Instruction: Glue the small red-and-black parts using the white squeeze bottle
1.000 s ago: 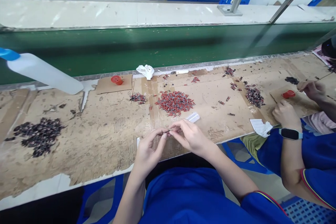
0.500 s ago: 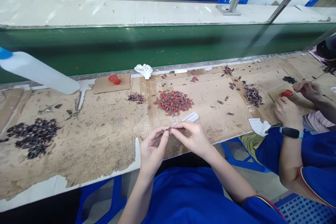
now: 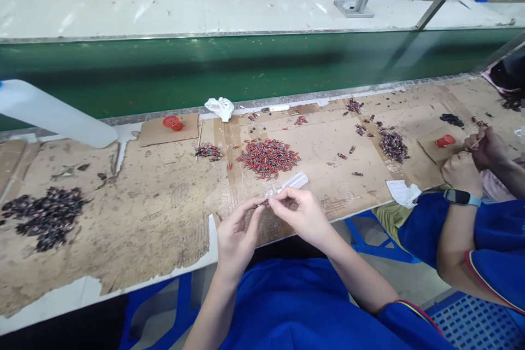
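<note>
At the near edge of the table (image 3: pixel 156 219), the left hand (image 3: pixel 237 234) and right hand (image 3: pixel 302 216) pinch one small reddish piece (image 3: pixel 265 203), apparently mid-handling, so the next move calls for steady fingers.

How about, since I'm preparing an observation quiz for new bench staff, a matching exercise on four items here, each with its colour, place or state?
Column one
1. Left hand and right hand
2. Large pile just beyond the hands
3. Large pile at the far left
4. Watch

Column two
A. Mostly black
B. Worn by a neighbouring person
C. Fingertips close together at a small part
D. Red mixed with grey

Right pairs: 1-C, 2-D, 3-A, 4-B
</note>
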Demonstrator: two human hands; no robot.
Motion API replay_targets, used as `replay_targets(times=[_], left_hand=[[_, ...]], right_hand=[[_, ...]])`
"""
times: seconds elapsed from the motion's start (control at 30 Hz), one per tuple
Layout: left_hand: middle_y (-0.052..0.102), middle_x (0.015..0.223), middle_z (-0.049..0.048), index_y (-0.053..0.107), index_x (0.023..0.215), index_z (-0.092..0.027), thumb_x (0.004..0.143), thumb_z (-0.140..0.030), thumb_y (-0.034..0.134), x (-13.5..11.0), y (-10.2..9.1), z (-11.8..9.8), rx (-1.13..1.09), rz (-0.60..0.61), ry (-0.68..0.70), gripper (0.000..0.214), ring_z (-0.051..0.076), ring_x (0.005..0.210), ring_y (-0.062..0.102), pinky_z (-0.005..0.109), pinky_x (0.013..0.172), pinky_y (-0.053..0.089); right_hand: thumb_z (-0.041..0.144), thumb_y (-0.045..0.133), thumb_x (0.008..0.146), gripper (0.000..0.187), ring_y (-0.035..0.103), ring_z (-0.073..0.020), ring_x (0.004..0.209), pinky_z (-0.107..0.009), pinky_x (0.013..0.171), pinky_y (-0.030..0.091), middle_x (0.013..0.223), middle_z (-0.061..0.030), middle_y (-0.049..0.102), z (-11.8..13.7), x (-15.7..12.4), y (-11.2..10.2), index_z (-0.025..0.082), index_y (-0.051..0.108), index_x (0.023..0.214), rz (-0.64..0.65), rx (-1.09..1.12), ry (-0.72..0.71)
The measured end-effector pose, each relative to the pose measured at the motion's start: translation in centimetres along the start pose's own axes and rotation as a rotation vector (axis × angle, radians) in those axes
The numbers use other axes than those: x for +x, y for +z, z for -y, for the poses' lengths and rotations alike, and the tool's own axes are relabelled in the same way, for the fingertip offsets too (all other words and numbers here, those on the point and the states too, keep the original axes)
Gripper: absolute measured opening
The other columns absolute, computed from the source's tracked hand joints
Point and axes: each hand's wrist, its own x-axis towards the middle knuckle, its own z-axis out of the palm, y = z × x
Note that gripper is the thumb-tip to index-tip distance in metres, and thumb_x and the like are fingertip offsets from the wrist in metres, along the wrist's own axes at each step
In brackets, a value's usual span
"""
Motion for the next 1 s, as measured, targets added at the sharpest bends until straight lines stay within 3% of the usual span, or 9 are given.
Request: replay_targets(times=[0.27,0.47,0.63,0.8,1.0], left_hand=[[0.074,0.079,0.0063,0.07,0.084,-0.016,0.078,-0.044,0.069,0.2,0.1,-1.0,-0.054,-0.005,-0.085,0.029,0.018,0.074,0.072,0.029,0.074,0.06],[0.074,0.076,0.0052,0.069,0.083,-0.016,0.077,-0.039,0.069,0.3,0.4,-1.3,-0.149,-0.007,-0.137,0.024,0.016,0.072,0.071,0.026,0.072,0.059],[0.074,0.08,0.0057,0.068,0.084,-0.016,0.078,-0.038,0.069,0.1,0.8,-1.0,-0.166,-0.031,-0.142,0.023,0.017,0.077,0.072,0.026,0.074,0.059],[0.073,0.083,0.006,0.068,0.087,-0.017,0.082,-0.038,0.064,0.1,0.5,-0.5,-0.065,-0.044,-0.067,0.022,0.017,0.079,0.071,0.027,0.076,0.058],[0.071,0.088,0.0059,0.065,0.094,-0.02,0.089,-0.023,0.054,0.4,0.0,-0.2,0.131,-0.021,0.202,0.012,0.017,0.086,0.069,0.028,0.079,0.056]], right_hand=[[0.028,0.058,0.089,0.018,0.059,-0.0136,0.069,-0.026,0.067,0.048,0.072,-0.0013,0.065,-0.4,0.0,-0.3,0.017,0.066,0.077,0.011,-0.144,-0.218],[0.025,0.055,0.092,0.016,0.064,-0.0158,0.08,-0.029,0.076,0.051,0.083,-0.0044,0.07,-0.7,0.2,-0.8,0.017,0.068,0.086,0.074,-0.177,-0.269],[0.024,0.06,0.086,0.01,0.063,-0.0155,0.074,-0.029,0.073,0.052,0.08,-0.0037,0.069,-0.9,0.2,-0.3,0.016,0.066,0.086,0.02,-0.138,-0.248],[0.024,0.06,0.085,0.008,0.063,-0.0152,0.073,-0.028,0.071,0.053,0.079,-0.0028,0.068,-0.7,0.5,0.1,0.018,0.065,0.083,-0.001,-0.137,-0.215],[0.022,0.056,0.09,0.009,0.064,-0.018,0.071,-0.031,0.068,0.053,0.076,-0.0048,0.068,0.1,1.3,0.0,0.02,0.064,0.085,0.0,-0.335,-0.479]])
